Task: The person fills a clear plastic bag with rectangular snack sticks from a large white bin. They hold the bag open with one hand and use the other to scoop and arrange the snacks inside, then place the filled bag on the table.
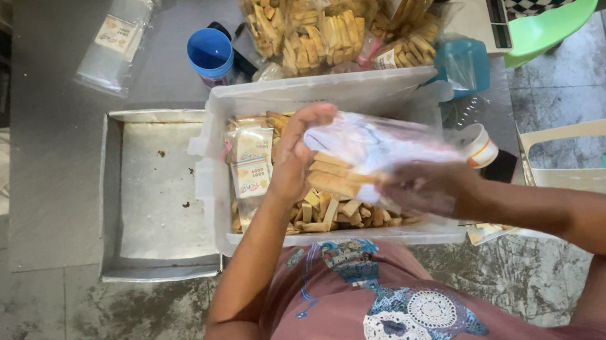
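Left hand (293,159) clenched on a stack of biscuit sticks (333,176), feeding them into a clear plastic bag (376,141). Right hand (425,186) blurred; its fingers seem to be grasping the bag's underside. All held above the white tub (322,86) of loose sticks, beside the metal tray (150,187). Risk: brittle sticks may snap or spill if the bag mouth sags.

Place: I read this as a small food-packing workspace.
Evidence: I see a bin of biscuit sticks (342,208), filled bags (341,8), a weighing scale (487,20), an empty metal tray (151,195), a steel table (56,113).
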The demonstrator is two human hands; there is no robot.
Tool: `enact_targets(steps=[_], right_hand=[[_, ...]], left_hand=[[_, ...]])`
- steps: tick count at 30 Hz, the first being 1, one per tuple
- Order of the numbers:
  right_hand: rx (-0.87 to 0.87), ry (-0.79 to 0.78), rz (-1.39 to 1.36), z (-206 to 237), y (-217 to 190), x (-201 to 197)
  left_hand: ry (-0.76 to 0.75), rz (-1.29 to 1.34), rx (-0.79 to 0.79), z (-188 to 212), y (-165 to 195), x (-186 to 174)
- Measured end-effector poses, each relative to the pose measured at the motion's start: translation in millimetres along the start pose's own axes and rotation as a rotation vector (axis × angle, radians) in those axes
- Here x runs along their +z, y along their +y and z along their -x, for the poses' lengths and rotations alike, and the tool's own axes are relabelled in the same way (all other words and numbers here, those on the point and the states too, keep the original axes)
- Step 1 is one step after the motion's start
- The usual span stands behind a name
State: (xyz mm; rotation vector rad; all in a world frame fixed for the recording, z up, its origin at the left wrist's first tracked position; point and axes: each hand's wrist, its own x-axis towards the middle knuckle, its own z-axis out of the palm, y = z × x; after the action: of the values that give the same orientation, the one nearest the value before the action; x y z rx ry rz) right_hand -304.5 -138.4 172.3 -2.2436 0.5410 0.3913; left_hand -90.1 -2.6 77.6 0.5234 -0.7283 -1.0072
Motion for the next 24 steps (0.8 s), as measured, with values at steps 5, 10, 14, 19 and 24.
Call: enact_targets(steps=[5,10,14,19,24], right_hand=[[-0.482,0.512,0.038,-12.9,-2.0,-8.0],[-0.667,0.554,0.175,-30.4,5.4,-9.7],[-0.611,0.264,0.307,-34.2,12.7,-11.0],[-0.658,0.499,0.463,-38.2,9.0,-6.8],[-0.284,0.071,-0.067,-33.0,8.7,-22.6]], left_hand=[[-0.009,-0.042,0.057,2.0,0.2,4.9],[0.046,-0.114,0.116,0.9,2.8,2.4],[0.044,-0.137,0.113,2.0,5.1,1.5],[0.032,-0.222,0.102,4.0,1.1,4.8],[0.137,-0.135,0.133,1.5,-2.2,-3.7]])
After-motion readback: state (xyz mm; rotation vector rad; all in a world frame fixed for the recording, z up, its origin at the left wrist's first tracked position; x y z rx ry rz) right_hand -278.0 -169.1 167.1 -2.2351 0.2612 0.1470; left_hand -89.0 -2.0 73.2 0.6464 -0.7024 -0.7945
